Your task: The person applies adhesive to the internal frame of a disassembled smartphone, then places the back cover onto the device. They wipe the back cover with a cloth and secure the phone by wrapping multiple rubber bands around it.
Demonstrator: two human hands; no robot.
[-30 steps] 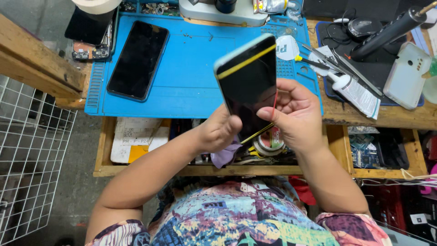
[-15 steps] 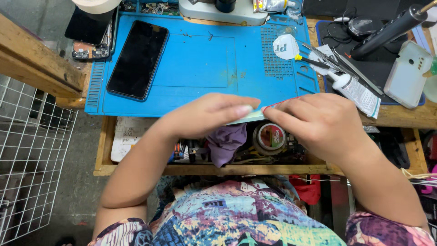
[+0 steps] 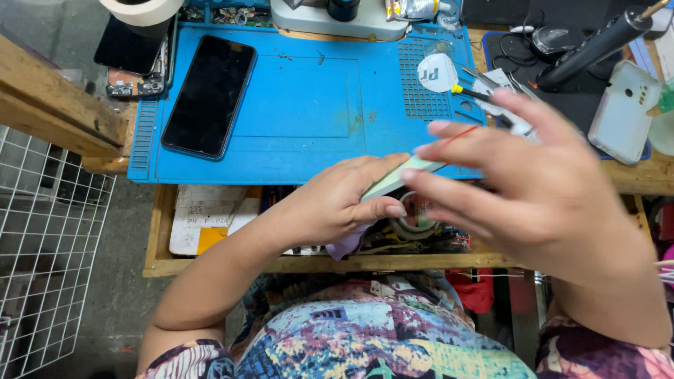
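My left hand point(image 3: 337, 203) grips a phone point(image 3: 397, 181) that lies nearly flat, its pale green edge showing, over the front edge of the blue work mat point(image 3: 309, 105). Raised close to the camera and blurred, my right hand point(image 3: 533, 189) has its fingers spread above the phone's right end. Its thumb tip is at the phone's end. A thin red strip point(image 3: 456, 137) shows by its index finger; whether the fingers pinch it I cannot tell.
A black phone point(image 3: 210, 95) lies screen up on the mat's left. Tweezers point(image 3: 491, 98), a round white disc point(image 3: 437, 72), a black tool handle point(image 3: 597, 45) and a white phone case point(image 3: 621, 112) are at right. A tape roll point(image 3: 414, 224) sits in the tray below. A wire rack point(image 3: 49, 245) stands at left.
The phone was held upright with its dark screen facing me, then laid down flat under both hands. My right hand has now lifted off it with fingers spread.
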